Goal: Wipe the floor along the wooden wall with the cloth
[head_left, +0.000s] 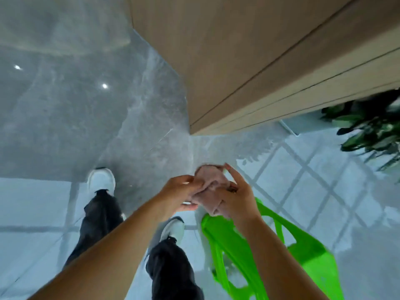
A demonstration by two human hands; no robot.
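A crumpled pale pink cloth (211, 180) is bunched up between both hands, held in the air well above the floor. My left hand (178, 194) grips its left side with the fingers closed on the fabric. My right hand (236, 195) holds it from the right and below, forefinger raised over the top. The wooden wall (249, 61) rises ahead and to the right, its corner meeting the glossy grey floor (138, 118) just beyond the cloth.
A bright green plastic chair (270, 254) stands right below my right forearm. My legs in dark trousers and white shoes (101, 180) stand on the floor at the left. A leafy green plant (372, 128) sits at the right by the wall.
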